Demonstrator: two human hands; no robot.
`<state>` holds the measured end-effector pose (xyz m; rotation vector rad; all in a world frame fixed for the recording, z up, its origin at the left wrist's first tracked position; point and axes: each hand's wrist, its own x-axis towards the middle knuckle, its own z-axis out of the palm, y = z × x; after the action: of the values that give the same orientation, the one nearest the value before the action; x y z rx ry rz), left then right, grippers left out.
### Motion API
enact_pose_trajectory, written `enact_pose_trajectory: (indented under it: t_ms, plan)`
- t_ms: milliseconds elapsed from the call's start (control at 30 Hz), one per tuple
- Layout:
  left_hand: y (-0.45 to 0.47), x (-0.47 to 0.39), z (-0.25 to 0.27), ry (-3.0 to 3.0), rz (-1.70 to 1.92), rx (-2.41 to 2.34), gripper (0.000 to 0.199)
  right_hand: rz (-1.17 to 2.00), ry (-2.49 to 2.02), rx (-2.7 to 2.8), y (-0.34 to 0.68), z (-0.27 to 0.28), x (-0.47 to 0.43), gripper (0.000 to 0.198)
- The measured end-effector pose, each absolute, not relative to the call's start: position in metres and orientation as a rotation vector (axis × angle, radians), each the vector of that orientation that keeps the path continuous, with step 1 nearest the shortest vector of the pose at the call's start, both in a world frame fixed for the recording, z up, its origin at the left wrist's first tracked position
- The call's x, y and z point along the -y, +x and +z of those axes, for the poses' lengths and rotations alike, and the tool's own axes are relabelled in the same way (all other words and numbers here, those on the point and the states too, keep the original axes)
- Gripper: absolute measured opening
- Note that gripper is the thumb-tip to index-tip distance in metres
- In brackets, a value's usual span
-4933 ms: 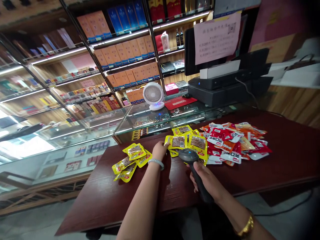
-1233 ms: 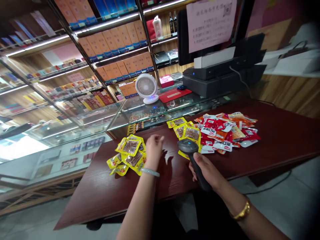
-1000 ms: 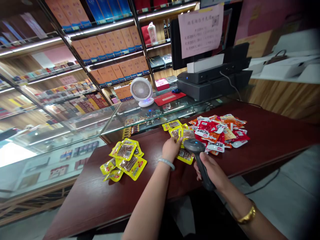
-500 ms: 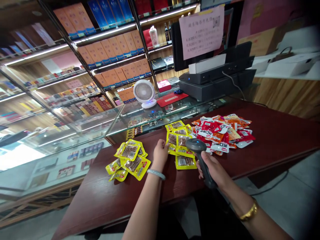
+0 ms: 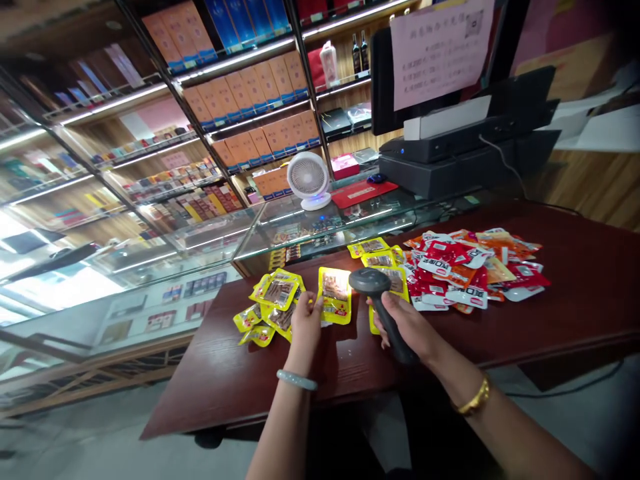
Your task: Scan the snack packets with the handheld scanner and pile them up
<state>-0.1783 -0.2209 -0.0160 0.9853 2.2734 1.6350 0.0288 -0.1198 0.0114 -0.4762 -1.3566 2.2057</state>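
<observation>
My left hand [image 5: 306, 323] pinches the edge of a yellow snack packet [image 5: 334, 297] with a clear window, lifted slightly off the table. In my right hand [image 5: 407, 327] is a dark grey barcode scanner [image 5: 371, 280], its head tipped toward that packet, where a bright patch of light falls. Beside my left hand lies a loose pile of yellow packets [image 5: 279, 292]. More yellow packets [image 5: 376, 259] lie behind the scanner and are partly hidden by it. To their right spreads a heap of red, orange and white packets [image 5: 465, 270].
Everything lies on a dark red table [image 5: 210, 380]. Behind it stands a glass counter [image 5: 250, 240] with a small white fan [image 5: 308, 180], a red mat [image 5: 364, 193] and a monitor [image 5: 383, 80] bearing a pink notice. Shelves of boxes [image 5: 245, 93] line the back.
My left hand has drawn one yellow packet leftward out of the middle group. The scanner has shifted left with my right hand and now points at it. The view has turned slightly left.
</observation>
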Motion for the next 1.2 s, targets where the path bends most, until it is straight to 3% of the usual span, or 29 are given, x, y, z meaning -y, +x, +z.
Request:
enact_pose_trajectory:
  t_ms: [167, 367, 500, 767, 1000, 1200]
  plan:
    - [-0.211, 0.253, -0.009, 0.791, 1.702, -2.384, 0.03, 2.194, -0.489, 1.404, 0.028, 0.004, 0.126, 0.046]
    - [-0.221, 0.265, 0.022, 0.794, 1.404, -3.235, 0.04, 2.161, -0.546, 1.391, 0.044, -0.009, 0.12, 0.048]
    - [-0.169, 0.218, 0.019, 1.362, 1.1, -2.915, 0.025, 2.144, -0.617, 1.303, 0.06, -0.015, 0.113, 0.048]
    - [-0.103, 0.12, 0.008, 1.457, 0.498, -2.731, 0.05, 1.997, -0.739, 1.191, 0.091, -0.015, 0.097, 0.048]
    - [-0.112, 0.114, 0.002, 1.408, 0.646, -2.642, 0.022, 1.945, -0.783, 1.171, 0.098, -0.014, 0.092, 0.049]
    - [-0.125, 0.14, -0.004, 1.249, 0.955, -2.555, 0.017, 2.032, -0.745, 1.182, 0.083, -0.013, 0.099, 0.051]
